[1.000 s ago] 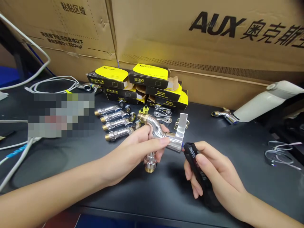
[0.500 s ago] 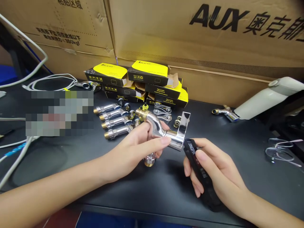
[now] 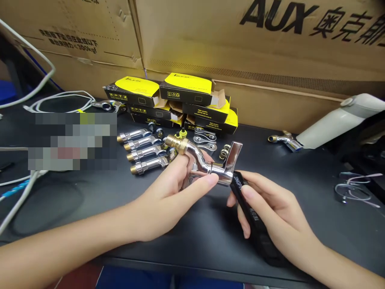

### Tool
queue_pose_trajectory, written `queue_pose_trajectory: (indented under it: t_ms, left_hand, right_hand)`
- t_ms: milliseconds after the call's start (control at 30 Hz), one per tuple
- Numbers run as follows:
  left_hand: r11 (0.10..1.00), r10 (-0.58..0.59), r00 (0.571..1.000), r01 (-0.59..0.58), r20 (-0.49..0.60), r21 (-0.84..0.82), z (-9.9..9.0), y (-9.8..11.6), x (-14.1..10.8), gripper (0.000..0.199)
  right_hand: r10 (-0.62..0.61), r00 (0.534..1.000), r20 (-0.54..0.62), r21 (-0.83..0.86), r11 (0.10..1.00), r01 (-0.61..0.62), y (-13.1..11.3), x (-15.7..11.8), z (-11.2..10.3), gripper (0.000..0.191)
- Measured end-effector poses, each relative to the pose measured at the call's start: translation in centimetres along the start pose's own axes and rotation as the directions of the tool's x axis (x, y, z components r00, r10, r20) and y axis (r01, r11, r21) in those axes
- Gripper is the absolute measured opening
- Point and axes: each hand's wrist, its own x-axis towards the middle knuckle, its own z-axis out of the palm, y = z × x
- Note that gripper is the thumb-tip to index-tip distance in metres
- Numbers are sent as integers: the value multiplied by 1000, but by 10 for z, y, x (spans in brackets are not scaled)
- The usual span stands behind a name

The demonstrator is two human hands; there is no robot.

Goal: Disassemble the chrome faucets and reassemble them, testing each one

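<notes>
My left hand is closed around a chrome faucet, thumb along its body. The brass outlet end of the faucet points to the upper left, and its flat lever handle stands up at the right. My fingers hide the lower part of the faucet. In my right hand is a long black tool with "JINGPIN" in pale letters. Its upper end meets the handle end of the faucet; whether a bit reaches inside is hidden. Just behind lie several chrome faucet bodies with brass threads.
Black-and-yellow faucet boxes are stacked at the back, before large cardboard. Chrome lever handles and brass rings lie behind the held faucet. To the right are a white bottle, another faucet and glasses. White cables run left.
The faucet has turned in my left hand: its lower threaded end, visible before, is now hidden, and its lever leans more to the right. The black tool has shifted slightly left and up.
</notes>
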Motion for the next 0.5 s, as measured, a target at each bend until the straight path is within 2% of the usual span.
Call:
queue_pose_trajectory:
  t_ms: [100, 200, 367, 500]
  left_hand:
    - [998, -60, 998, 60, 28, -11, -3, -1, 3, 23]
    - [991, -129, 990, 130, 57, -17, -7, -3, 6, 27]
    - [970, -185, 981, 193, 65, -149, -7, -2, 7, 30]
    - [943, -233, 969, 245, 81, -226, -5, 1, 8, 28]
  right_hand:
    - [6, 1000, -6, -6, 1000, -6, 1, 0, -2, 31]
    - [40, 998, 44, 1, 999, -40, 1, 3, -6, 30]
    - [145, 971, 190, 152, 973, -176, -3, 9, -14, 31]
    - [188, 949, 254, 261, 931, -254, -4, 12, -15, 28]
